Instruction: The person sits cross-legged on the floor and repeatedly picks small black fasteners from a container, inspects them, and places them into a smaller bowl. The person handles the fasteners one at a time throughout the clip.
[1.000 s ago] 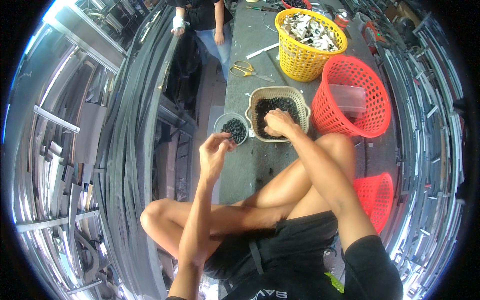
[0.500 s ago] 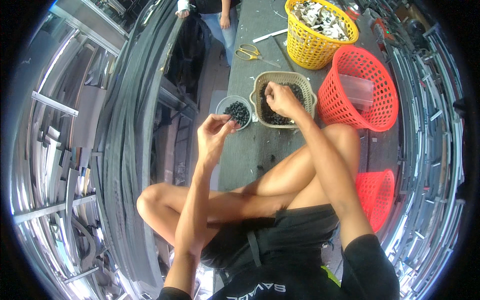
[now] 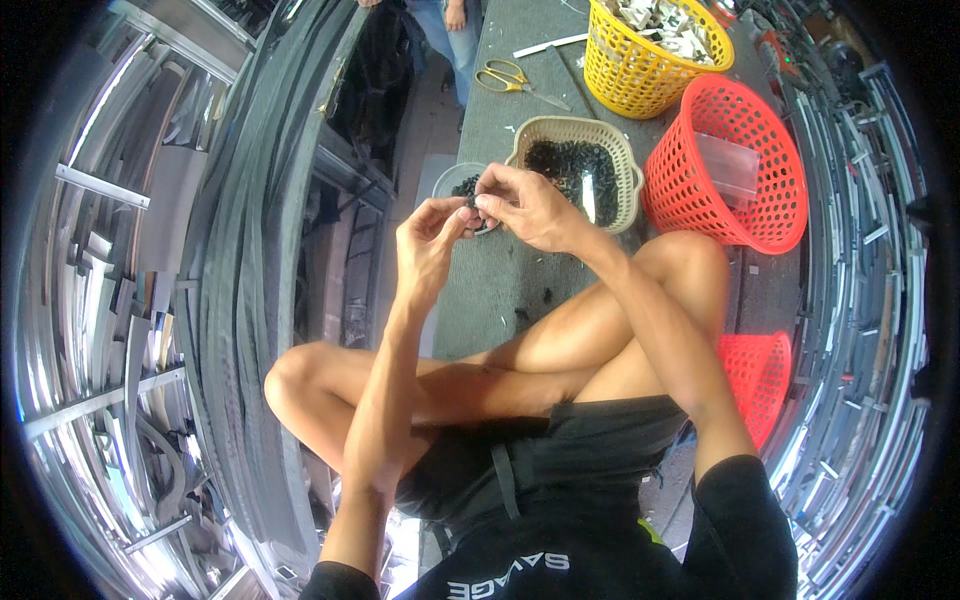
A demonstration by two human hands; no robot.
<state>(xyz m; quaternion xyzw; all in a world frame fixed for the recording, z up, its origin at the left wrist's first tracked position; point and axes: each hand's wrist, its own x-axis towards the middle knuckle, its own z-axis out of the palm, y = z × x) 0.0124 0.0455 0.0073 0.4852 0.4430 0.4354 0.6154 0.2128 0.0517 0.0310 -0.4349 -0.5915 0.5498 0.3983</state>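
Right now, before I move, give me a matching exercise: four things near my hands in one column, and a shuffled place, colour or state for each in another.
Things:
1. scissors
2. squarish basket
3. tall yellow basket
4. round bowl

Places or states:
A. heaped with whitish pieces
B. partly hidden behind the left hand and right hand
C. yellow-handled, lying flat
D. between the round bowl and the large red basket

Pairs: 1-C, 2-D, 3-A, 4-B

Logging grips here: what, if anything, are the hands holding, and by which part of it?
The left hand and right hand seem to pinch a small dark piece; fingers cover most of it, so the gripped part cannot be told.
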